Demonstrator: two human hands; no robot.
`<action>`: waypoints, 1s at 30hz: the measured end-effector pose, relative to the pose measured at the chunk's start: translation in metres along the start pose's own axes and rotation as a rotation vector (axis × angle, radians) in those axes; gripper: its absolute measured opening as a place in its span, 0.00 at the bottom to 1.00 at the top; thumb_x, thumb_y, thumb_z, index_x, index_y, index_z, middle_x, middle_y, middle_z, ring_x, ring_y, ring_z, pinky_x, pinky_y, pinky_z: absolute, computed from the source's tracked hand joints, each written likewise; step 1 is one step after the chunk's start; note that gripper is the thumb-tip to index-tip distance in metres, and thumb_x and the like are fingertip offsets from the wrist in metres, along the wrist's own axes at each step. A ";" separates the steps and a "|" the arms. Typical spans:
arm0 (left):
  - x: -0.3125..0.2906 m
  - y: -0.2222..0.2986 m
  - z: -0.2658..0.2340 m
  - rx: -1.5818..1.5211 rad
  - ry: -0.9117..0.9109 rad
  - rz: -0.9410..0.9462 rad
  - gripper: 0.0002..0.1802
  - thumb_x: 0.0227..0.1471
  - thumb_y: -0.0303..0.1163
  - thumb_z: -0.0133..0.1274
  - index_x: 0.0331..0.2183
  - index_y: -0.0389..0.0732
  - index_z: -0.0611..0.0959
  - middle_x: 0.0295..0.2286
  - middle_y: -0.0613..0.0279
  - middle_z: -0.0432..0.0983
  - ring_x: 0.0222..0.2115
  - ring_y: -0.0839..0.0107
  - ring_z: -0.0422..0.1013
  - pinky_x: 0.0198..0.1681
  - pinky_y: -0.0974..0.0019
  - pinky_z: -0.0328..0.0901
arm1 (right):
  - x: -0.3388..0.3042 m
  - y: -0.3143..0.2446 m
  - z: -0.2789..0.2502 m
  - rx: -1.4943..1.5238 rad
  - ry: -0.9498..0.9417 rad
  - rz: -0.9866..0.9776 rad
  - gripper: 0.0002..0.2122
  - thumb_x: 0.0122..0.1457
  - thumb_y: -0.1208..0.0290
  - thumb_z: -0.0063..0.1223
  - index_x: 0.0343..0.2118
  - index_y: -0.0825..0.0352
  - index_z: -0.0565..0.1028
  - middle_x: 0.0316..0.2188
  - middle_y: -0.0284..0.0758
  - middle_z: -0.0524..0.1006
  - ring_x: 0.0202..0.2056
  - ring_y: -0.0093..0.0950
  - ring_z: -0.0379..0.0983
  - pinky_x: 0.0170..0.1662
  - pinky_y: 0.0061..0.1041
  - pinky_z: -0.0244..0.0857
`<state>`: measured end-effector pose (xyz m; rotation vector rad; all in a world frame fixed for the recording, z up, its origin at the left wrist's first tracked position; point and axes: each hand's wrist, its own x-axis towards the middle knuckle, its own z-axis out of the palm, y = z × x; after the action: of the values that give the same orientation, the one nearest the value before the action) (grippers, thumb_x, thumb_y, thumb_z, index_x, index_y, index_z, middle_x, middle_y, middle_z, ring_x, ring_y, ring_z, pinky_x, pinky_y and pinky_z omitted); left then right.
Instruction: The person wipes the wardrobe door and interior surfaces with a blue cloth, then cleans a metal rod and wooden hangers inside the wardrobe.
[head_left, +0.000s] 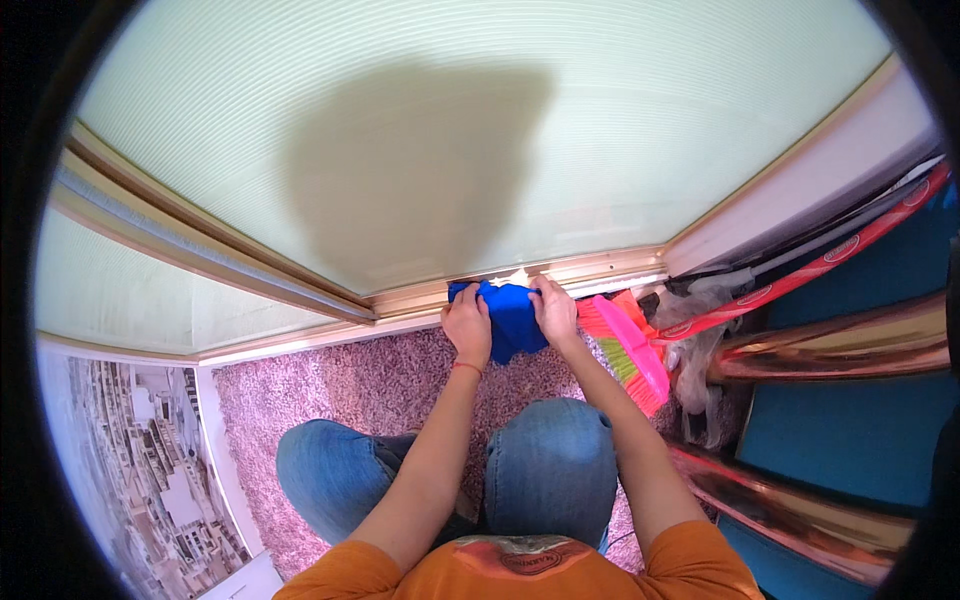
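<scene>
Clock directions are taken from the cloth. The blue cloth [514, 322] lies near the middle of the view, its upper edge at the rail [620, 268] beneath the glass [620, 150]. The left hand [466, 325] is at 9 o'clock, its fingers bent and closed on the cloth's near side edge; the right hand [555, 309] is at 2 o'clock, thumb and fingers drawn together on the opposite edge. A pale scrap [514, 278] shows at 12 o'clock, between cloth and rail; whether it belongs to the cloth cannot be told.

Likely faults: the lower part of the cloth drapes toward 6 o'clock over the carpet [330, 385], so a slackened grip could let it drop into the pile and gather fibres. Pressed hard against the rail, the cloth could snag on the metal lip, and the pale scrap could slip from sight or tear. The broom [645, 355] lies at 4 o'clock, its orange bristles close beside the right wrist; an outward sweep of that arm could knock it, or drag the clear plastic [695, 325] behind it. Contact between bristles and wrist cannot be judged.
</scene>
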<state>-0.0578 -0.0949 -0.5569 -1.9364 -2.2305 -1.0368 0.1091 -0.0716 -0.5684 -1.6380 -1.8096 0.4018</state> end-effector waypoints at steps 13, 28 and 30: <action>0.011 0.038 -0.005 -0.350 -0.060 0.284 0.18 0.49 0.27 0.53 0.45 0.41 0.78 0.37 0.55 0.76 0.41 0.56 0.72 0.55 0.51 0.59 | 0.017 -0.018 -0.029 0.146 0.312 -0.067 0.03 0.58 0.79 0.48 0.34 0.70 0.70 0.34 0.46 0.75 0.37 0.41 0.73 0.43 0.35 0.66; -0.013 0.000 -0.004 -0.384 0.036 -0.224 0.43 0.47 0.21 0.52 0.61 0.25 0.50 0.64 0.38 0.29 0.62 0.41 0.47 0.60 0.56 0.55 | 0.005 -0.057 0.019 -0.149 -0.081 -0.537 0.22 0.52 0.72 0.50 0.53 0.66 0.69 0.48 0.37 0.73 0.49 0.34 0.69 0.51 0.36 0.62; -0.013 0.008 -0.002 -0.430 0.026 -0.240 0.43 0.47 0.21 0.52 0.61 0.25 0.50 0.64 0.38 0.29 0.62 0.42 0.46 0.61 0.57 0.54 | 0.005 -0.057 0.015 -0.203 -0.039 -0.504 0.22 0.53 0.72 0.50 0.53 0.66 0.69 0.48 0.37 0.73 0.49 0.35 0.69 0.52 0.37 0.61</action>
<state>-0.0486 -0.1070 -0.5565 -1.7909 -2.4278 -1.6851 0.0558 -0.0734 -0.5426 -1.2363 -2.2629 0.0242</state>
